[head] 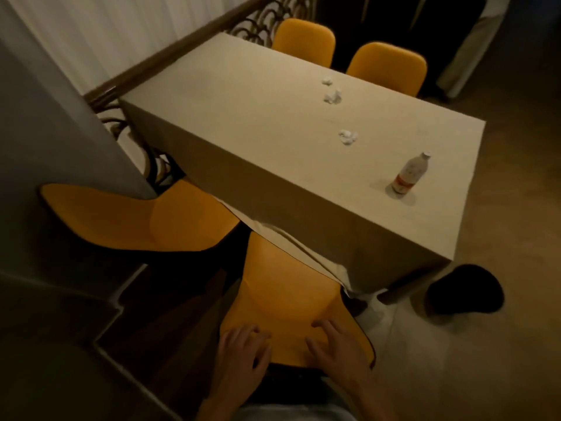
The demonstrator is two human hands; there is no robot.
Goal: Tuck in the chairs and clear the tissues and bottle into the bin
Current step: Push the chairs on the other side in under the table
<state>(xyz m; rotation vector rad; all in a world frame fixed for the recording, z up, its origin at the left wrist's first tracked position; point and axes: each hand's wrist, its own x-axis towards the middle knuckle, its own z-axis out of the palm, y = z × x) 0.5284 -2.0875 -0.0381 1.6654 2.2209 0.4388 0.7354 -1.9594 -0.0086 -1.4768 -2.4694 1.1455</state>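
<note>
My left hand [244,350] and my right hand [334,344] rest side by side on the top of the backrest of the near orange chair [288,284], fingers curled over its edge. That chair's seat reaches under the tablecloth. A second orange chair [136,220] stands to its left, pulled out from the table [243,117]. Two more orange chairs [303,38] [388,68] stand at the far side. Three crumpled white tissues [327,80] [332,96] [348,137] lie on the cloth. A small white bottle [409,174] stands upright near the table's right edge.
A dark round bin [464,290] sits on the floor beside the table's near right corner. A wooden rail with curled ironwork [170,53] runs behind the table. A grey wall panel [60,132] and a step [76,314] lie to my left.
</note>
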